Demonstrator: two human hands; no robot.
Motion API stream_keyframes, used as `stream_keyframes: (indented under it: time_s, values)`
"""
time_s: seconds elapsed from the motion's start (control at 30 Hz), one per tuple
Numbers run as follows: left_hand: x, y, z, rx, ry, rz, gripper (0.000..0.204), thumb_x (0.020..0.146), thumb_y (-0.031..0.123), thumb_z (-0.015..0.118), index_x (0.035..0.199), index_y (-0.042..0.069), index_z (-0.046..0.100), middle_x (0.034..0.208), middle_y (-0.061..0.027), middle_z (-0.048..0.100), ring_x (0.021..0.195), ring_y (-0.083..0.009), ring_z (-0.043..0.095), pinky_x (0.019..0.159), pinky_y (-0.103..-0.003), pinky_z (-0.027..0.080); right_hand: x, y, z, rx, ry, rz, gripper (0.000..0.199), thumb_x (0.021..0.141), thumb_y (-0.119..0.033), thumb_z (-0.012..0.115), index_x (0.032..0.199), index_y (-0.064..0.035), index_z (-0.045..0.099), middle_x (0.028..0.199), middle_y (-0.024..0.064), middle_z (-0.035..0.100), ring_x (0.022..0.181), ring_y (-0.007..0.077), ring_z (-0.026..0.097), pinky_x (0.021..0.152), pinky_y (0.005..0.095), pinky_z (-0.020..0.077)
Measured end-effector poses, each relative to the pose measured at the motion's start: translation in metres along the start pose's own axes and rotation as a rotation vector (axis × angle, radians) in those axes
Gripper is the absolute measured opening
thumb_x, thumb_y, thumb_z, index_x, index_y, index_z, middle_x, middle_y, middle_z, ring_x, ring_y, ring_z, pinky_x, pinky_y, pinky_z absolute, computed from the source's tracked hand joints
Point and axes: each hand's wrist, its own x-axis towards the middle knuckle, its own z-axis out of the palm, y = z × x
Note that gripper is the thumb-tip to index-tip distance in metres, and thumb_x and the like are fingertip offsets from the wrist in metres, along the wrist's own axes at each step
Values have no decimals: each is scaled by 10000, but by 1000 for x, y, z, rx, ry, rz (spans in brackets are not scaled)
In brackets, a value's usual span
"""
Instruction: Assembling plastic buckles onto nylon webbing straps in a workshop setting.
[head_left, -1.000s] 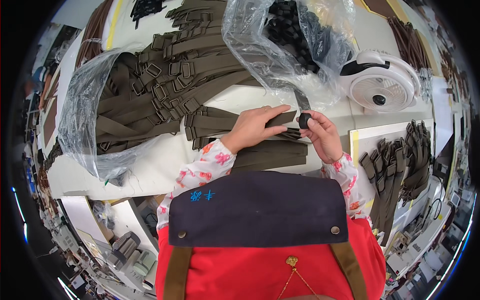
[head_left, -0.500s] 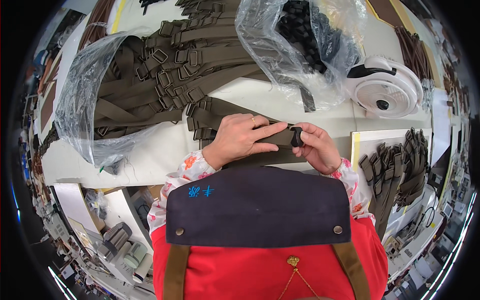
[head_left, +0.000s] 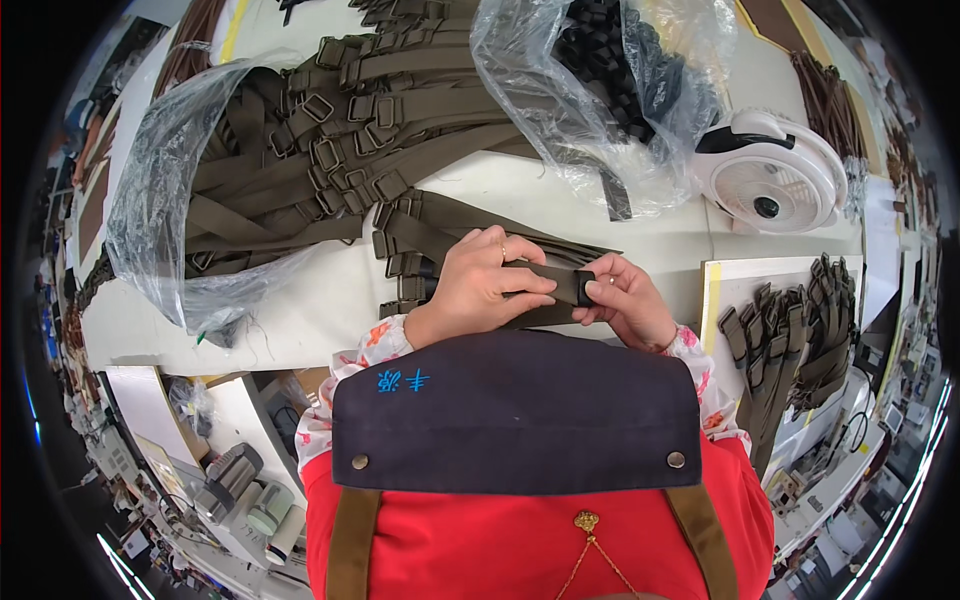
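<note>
My left hand [head_left: 478,284] pinches an olive-brown webbing strap [head_left: 562,282] between thumb and fingers near its right end. At that end, the thumb and fingers of my right hand [head_left: 632,304] grip a small black band [head_left: 584,289], which lies across the strap. Whether the band goes fully around the webbing is hidden by my fingers. Beneath and beyond my hands runs a bundle of matching straps [head_left: 440,222], their metal buckles gathered to the left of my left hand.
A large pile of buckled straps [head_left: 420,105] spreads over the table at the back left, partly inside a clear plastic bag [head_left: 160,220]. Another bag holds black bands [head_left: 605,75]. A white fan [head_left: 768,180] stands back right; more straps [head_left: 790,330] hang over a board at right.
The black band has gone from being held beside the strap's end to lying across it. My left fingers have curled onto the strap, and my right hand has turned slightly.
</note>
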Motion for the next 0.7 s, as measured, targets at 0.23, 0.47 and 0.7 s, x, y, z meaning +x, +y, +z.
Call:
stream_keyframes:
  time_s: [0.23, 0.47, 0.7]
  values:
    - [-5, 11, 21, -58, 86, 50, 283, 659, 251, 780, 850, 118, 620, 851, -24, 573, 600, -207, 553, 501, -309, 442, 3, 4, 6, -142, -78, 81, 131, 858, -32, 609, 936, -15, 505, 780, 73, 624, 684, 170, 656, 601, 255, 533]
    - [0, 10, 13, 8, -97, -12, 331, 681, 308, 755, 848, 72, 595, 692, -40, 579, 622, -216, 583, 549, -324, 460, 10, 2, 14, -714, -175, -145, 204, 840, -61, 625, 1018, 38, 610, 737, 65, 647, 602, 145, 638, 557, 273, 505]
    - [-37, -23, -37, 394, -167, -102, 263, 621, 170, 751, 794, 110, 562, 685, -7, 580, 675, -188, 580, 656, -327, 437, 7, -12, -23, -1541, 6, -984, 227, 733, -20, 650, 960, -25, 648, 727, 108, 651, 640, 260, 649, 578, 336, 524]
